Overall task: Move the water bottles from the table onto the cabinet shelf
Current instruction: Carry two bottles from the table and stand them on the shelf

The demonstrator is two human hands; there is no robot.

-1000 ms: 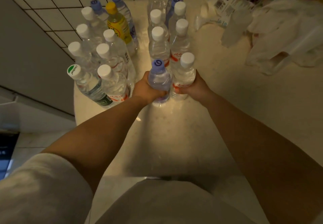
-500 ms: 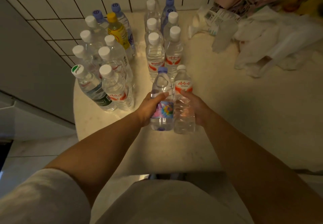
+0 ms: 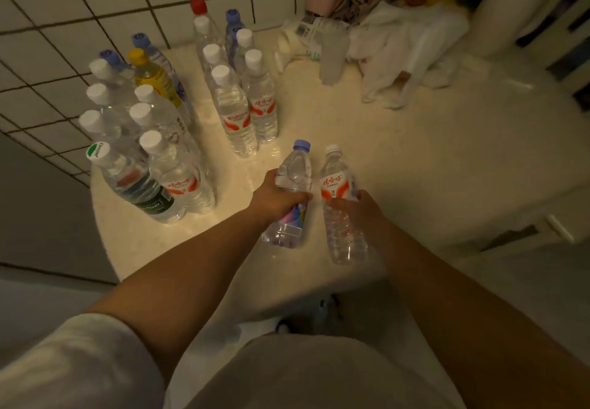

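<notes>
Dim, warm yellowish light; soft glare on table; corners dark, right edge smeared by blur, wide-angle bending throughout.

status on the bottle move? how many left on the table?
Done: nothing visible; no cabinet shelf is in view. In hand: the left hand grips a clear purple-capped bottle, and the right hand grips a clear white-capped bottle with a red label, both lifted off the pale round table. Left: roughly sixteen bottles stand there, including a yellow-capped bottle and a green-capped bottle.

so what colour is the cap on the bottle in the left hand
Pale purple-blue cap, on the bottle the left hand grips; head view.
</notes>
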